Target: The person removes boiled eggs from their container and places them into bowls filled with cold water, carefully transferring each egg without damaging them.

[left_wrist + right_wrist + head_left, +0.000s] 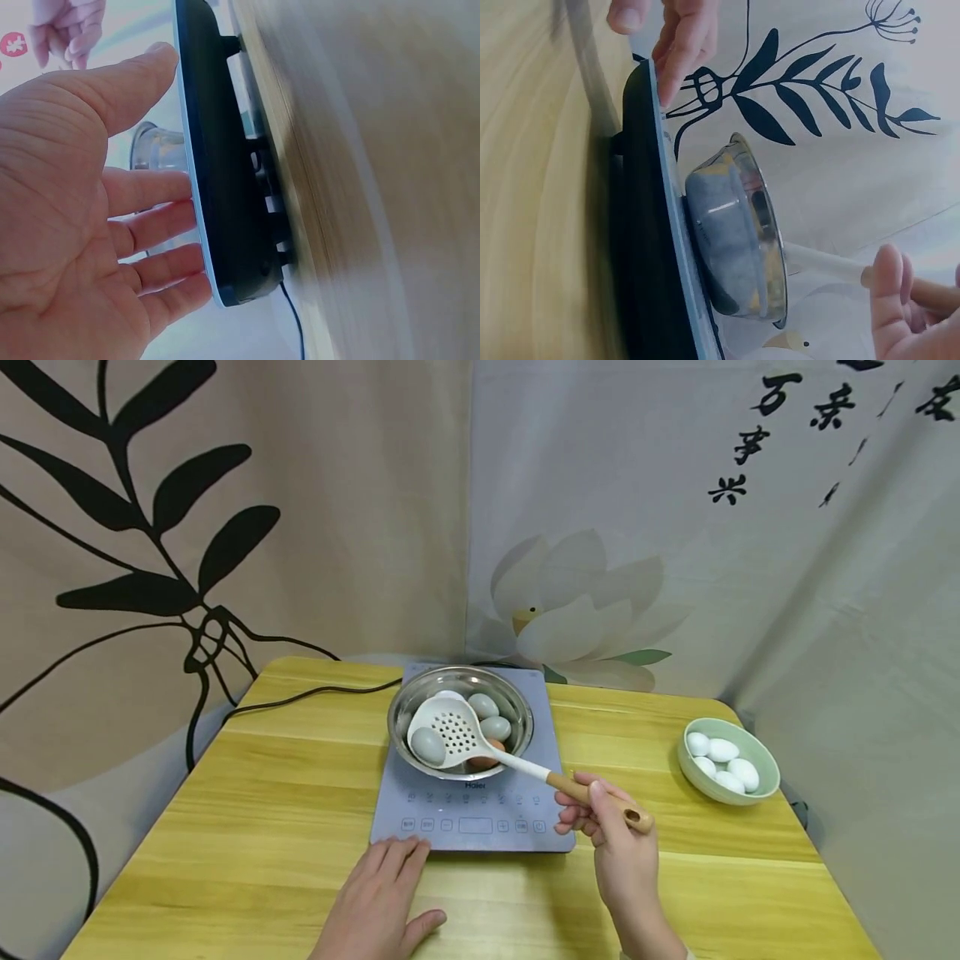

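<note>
My right hand (pixel 615 827) holds the wooden handle of a white slotted skimmer (pixel 465 735), its thumb and fingers around it. The skimmer's head lies over the steel bowl (pixel 527 727), with a pale bluish egg (pixel 428 745) in it. More pale eggs (pixel 495 727) and a brown egg (pixel 486 758) show in the bowl, partly hidden by the skimmer. Under the bowl is a grey induction cooker (pixel 472 842). My left hand (pixel 382 893) touches the cooker's front left edge with straight fingers, its thumb spread; the left wrist view shows the fingertips (pixel 176 259) along that edge.
On the right of the wooden table (pixel 285 827) stands a light green bowl (pixel 763 760) with several white eggs (pixel 723 750). A black cord (pixel 322 691) runs from behind the cooker to the left. Printed curtains (pixel 375 510) hang behind the table.
</note>
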A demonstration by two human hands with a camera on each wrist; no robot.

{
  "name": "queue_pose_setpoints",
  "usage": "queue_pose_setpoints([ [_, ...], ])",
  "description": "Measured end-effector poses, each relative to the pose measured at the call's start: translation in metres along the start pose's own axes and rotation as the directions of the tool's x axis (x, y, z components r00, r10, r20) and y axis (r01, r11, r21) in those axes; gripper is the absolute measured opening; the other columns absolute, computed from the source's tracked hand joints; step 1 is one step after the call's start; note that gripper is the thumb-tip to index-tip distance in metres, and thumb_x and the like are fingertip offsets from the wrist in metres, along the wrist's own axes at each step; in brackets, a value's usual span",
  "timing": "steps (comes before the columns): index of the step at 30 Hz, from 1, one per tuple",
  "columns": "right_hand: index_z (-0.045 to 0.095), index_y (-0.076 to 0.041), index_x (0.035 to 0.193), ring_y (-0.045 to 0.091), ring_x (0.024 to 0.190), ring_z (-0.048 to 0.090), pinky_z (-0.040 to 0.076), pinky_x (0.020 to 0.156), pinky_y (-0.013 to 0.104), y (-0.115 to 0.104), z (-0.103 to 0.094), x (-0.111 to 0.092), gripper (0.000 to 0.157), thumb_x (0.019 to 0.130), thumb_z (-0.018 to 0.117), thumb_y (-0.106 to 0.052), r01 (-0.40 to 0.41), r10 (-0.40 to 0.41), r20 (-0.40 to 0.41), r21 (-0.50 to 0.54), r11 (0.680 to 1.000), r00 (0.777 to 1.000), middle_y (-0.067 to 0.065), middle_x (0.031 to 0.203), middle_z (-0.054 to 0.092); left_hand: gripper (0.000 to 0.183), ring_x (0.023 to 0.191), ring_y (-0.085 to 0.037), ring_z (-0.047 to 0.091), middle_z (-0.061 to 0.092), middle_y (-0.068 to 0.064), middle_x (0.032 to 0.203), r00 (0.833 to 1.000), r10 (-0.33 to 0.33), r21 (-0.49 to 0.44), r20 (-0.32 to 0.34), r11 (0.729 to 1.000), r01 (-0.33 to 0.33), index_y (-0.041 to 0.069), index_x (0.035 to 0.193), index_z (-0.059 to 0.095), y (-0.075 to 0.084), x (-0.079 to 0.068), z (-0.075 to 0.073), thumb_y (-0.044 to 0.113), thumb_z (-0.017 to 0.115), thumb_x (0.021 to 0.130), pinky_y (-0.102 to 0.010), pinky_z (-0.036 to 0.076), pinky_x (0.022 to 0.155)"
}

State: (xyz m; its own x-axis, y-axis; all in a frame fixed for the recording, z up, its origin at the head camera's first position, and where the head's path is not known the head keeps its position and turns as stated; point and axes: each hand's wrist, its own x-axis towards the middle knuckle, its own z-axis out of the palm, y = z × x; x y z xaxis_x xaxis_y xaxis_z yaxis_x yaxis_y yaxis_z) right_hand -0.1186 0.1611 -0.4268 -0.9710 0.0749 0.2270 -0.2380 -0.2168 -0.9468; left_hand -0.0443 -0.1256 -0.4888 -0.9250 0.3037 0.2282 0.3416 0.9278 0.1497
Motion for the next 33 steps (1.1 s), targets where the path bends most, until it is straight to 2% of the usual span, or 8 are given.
queue_pose_setpoints([
  [5, 0.068, 0.012, 0.123, 0.016, 0.075, 0.075, 0.067, 0.066, 0.031, -0.005, -0.006, 0.005, 0.041, 0.116, 0.048, -0.022, -0.016, 0.017, -0.013, 0.029, 0.999, 1.000, 0.014, 0.094, 0.082, 0.083, 0.128, -0.028, 0.058, 0.066, -0.010, 0.139, 1.000, 0.007, 0.003, -0.019, 1.000, -0.007, 0.003, 0.142, 0.065, 0.000, 0.000, 0.001, 0.062, 0.081, 0.086, -0.045, 0.049, 0.114],
  [10, 0.072, 0.007, 0.120, 0.016, 0.074, 0.075, 0.067, 0.065, 0.030, -0.015, -0.024, 0.011, 0.037, 0.115, 0.048, -0.021, 0.010, -0.003, -0.049, 0.145, 0.989, 0.999, 0.014, 0.096, 0.083, 0.083, 0.126, -0.028, 0.059, 0.066, -0.010, 0.138, 0.999, 0.020, 0.013, -0.031, 1.000, -0.020, 0.003, 0.140, 0.066, -0.002, 0.000, 0.003, 0.062, 0.082, 0.084, -0.045, 0.051, 0.112],
  [15, 0.073, 0.006, 0.119, 0.020, 0.072, 0.077, 0.067, 0.064, 0.030, -0.031, -0.057, 0.016, 0.036, 0.114, 0.051, -0.022, 0.039, -0.001, -0.153, 0.247, 0.968, 0.988, 0.019, 0.095, 0.082, 0.084, 0.126, -0.028, 0.058, 0.066, -0.010, 0.138, 1.000, 0.010, 0.000, 0.001, 1.000, -0.010, 0.003, 0.141, 0.066, -0.002, 0.001, 0.003, 0.063, 0.081, 0.085, -0.045, 0.050, 0.113],
  [19, 0.071, 0.011, 0.119, 0.024, 0.069, 0.078, 0.067, 0.062, 0.033, -0.044, -0.092, 0.018, 0.038, 0.111, 0.057, -0.023, 0.104, -0.006, -0.289, 0.324, 0.940, 0.957, 0.024, 0.093, 0.081, 0.083, 0.126, -0.028, 0.058, 0.066, -0.010, 0.138, 1.000, 0.003, -0.011, 0.020, 1.000, -0.002, 0.003, 0.141, 0.065, -0.001, 0.001, 0.001, 0.063, 0.080, 0.085, -0.045, 0.050, 0.113],
  [23, 0.069, 0.016, 0.117, 0.031, 0.065, 0.077, 0.065, 0.056, 0.038, -0.057, -0.134, 0.017, 0.035, 0.107, 0.065, -0.018, 0.189, 0.024, -0.473, 0.397, 0.898, 0.881, 0.030, 0.093, 0.079, 0.083, 0.126, -0.028, 0.058, 0.066, -0.011, 0.137, 1.000, 0.007, -0.005, 0.016, 1.000, -0.007, 0.003, 0.141, 0.065, -0.001, 0.001, 0.000, 0.063, 0.080, 0.086, -0.045, 0.050, 0.112],
  [26, 0.068, 0.015, 0.117, 0.034, 0.063, 0.077, 0.065, 0.053, 0.040, -0.065, -0.167, 0.014, 0.032, 0.104, 0.069, -0.014, 0.233, 0.070, -0.606, 0.406, 0.883, 0.792, 0.031, 0.093, 0.079, 0.083, 0.125, -0.028, 0.058, 0.066, -0.010, 0.137, 1.000, 0.014, 0.009, 0.008, 1.000, -0.014, 0.003, 0.141, 0.065, -0.002, 0.001, 0.000, 0.063, 0.080, 0.086, -0.045, 0.051, 0.112],
  [29, 0.069, 0.011, 0.117, 0.032, 0.061, 0.076, 0.065, 0.053, 0.039, -0.070, -0.197, 0.011, 0.031, 0.103, 0.072, -0.016, 0.258, 0.088, -0.708, 0.366, 0.894, 0.701, 0.027, 0.090, 0.080, 0.083, 0.125, -0.028, 0.058, 0.065, -0.010, 0.138, 1.000, 0.019, 0.014, 0.005, 1.000, -0.019, 0.003, 0.141, 0.065, -0.002, 0.001, 0.001, 0.063, 0.080, 0.086, -0.044, 0.050, 0.113],
  [33, 0.071, 0.002, 0.115, 0.024, 0.061, 0.076, 0.065, 0.053, 0.034, -0.073, -0.229, 0.007, 0.026, 0.103, 0.072, -0.021, 0.223, 0.092, -0.813, 0.264, 0.938, 0.575, 0.016, 0.085, 0.081, 0.083, 0.125, -0.028, 0.058, 0.065, -0.010, 0.138, 1.000, 0.024, 0.011, 0.000, 1.000, -0.024, 0.003, 0.141, 0.065, -0.002, 0.001, 0.002, 0.062, 0.081, 0.085, -0.045, 0.050, 0.113],
])
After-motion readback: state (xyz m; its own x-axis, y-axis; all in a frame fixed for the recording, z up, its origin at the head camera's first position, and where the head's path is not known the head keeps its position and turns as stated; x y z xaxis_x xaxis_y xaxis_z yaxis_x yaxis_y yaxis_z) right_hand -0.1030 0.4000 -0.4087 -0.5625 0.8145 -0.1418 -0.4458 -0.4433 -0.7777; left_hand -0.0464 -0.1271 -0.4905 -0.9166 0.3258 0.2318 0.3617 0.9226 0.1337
